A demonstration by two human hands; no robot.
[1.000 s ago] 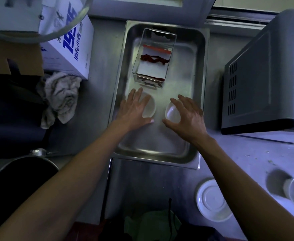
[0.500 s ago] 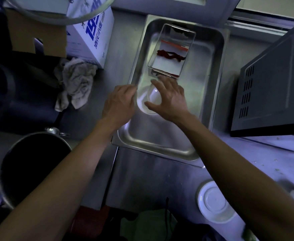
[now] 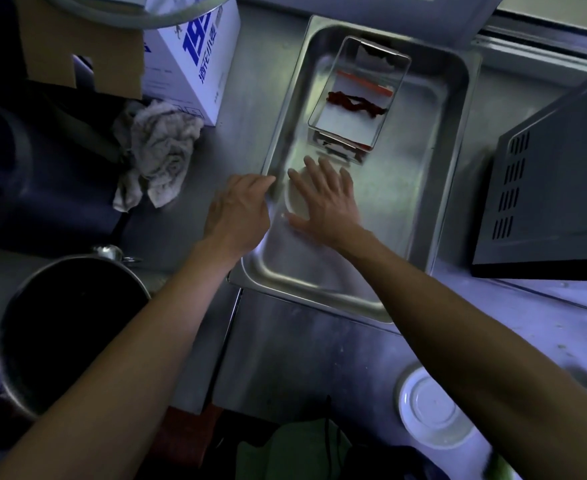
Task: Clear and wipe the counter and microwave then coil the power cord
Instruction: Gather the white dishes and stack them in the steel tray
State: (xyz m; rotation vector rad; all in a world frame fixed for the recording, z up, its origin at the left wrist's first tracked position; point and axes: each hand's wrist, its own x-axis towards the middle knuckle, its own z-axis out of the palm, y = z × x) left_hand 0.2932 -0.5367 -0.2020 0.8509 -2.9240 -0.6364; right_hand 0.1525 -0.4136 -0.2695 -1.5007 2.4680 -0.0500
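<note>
One rectangular steel tray (image 3: 420, 209) sits on the steel counter (image 3: 302, 355) beside one dark microwave (image 3: 562, 188). Right hand (image 3: 326, 202) spreads straight fingers over a round white dish (image 3: 294, 199); left hand (image 3: 238, 211) curls on the tray's rim.

Tray (image 3: 420, 209) floor right open; small container (image 3: 356, 98) seemingly blocks far end.
</note>
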